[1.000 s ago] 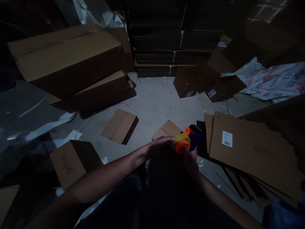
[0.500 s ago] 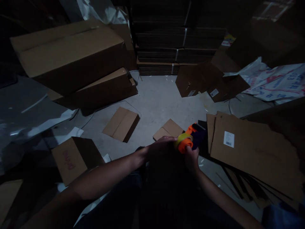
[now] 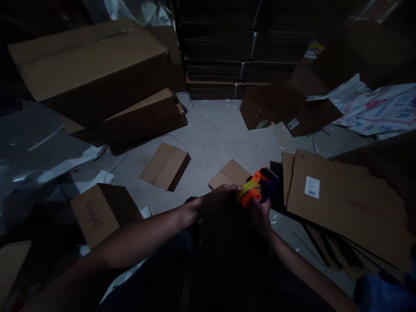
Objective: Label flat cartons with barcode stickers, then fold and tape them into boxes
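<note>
An orange and dark blue tape gun (image 3: 264, 180) with a yellow tape roll (image 3: 248, 189) on it is held low in front of me. Wrapped round its lower end is my right hand (image 3: 261, 213). My left hand (image 3: 225, 193) reaches in from the left with its fingers stretched out, their tips at the left side of the roll. Deep shadow hides the undersides of both hands and whatever lies below them. Just beyond my left hand, a small closed carton (image 3: 230, 172) sits on the floor, partly covered by the hands.
Flattened cartons (image 3: 344, 208) are piled at right. Another small carton (image 3: 165, 167) and a carton marked "primo" (image 3: 95, 214) stand left. Large boxes (image 3: 97, 65) occupy the upper left. Strapped cardboard stacks (image 3: 214, 89), brown boxes (image 3: 269, 104) and a printed white sack (image 3: 377, 108) lie farther back.
The tape gun and both hands have shifted very slightly left, and the gun is turned a little. The view has tilted slightly; the surrounding boxes stay put.
</note>
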Tool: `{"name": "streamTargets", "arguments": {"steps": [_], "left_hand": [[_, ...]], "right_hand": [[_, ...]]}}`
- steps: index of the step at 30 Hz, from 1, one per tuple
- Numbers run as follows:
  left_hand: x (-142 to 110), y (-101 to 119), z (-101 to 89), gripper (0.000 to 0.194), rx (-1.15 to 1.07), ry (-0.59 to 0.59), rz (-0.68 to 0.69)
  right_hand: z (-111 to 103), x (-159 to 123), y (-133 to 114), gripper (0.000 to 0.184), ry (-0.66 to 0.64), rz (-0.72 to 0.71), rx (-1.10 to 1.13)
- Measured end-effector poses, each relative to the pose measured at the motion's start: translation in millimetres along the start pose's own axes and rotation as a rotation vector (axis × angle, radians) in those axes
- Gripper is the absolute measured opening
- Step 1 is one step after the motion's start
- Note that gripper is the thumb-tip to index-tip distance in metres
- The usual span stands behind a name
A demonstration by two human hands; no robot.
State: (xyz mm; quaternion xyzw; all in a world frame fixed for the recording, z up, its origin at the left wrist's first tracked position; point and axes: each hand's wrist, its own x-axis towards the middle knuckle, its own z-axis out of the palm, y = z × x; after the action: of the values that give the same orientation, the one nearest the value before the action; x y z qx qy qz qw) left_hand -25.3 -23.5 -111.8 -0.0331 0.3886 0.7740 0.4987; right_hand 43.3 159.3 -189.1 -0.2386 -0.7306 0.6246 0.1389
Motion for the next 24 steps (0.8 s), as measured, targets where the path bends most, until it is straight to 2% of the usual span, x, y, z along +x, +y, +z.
{"name": "streamTargets", "arguments": {"steps": [11,14,18,24], "left_hand": [[-5,-3,2.3,0.025,-0.015,0.046,-0.001],[-7,1,5.7,0.025,-0.030,0.014,-0.026],[-12,3,6.4,0.041,-0.001,-0.066,-0.044],[-11,-3,-15.0,0.047,0.096,0.049,0.122]], "right_hand": [[1,-3,-1,0.029,-0.031,-0.058,0.026],[2,-4,-2,0.030,-0.021,-0.055,0.020],[1,-4,-4,0.033,-0.010,-0.042,-0.007],[0,-6,-3,0.041,-0.013,-0.091,-0.014]]}}
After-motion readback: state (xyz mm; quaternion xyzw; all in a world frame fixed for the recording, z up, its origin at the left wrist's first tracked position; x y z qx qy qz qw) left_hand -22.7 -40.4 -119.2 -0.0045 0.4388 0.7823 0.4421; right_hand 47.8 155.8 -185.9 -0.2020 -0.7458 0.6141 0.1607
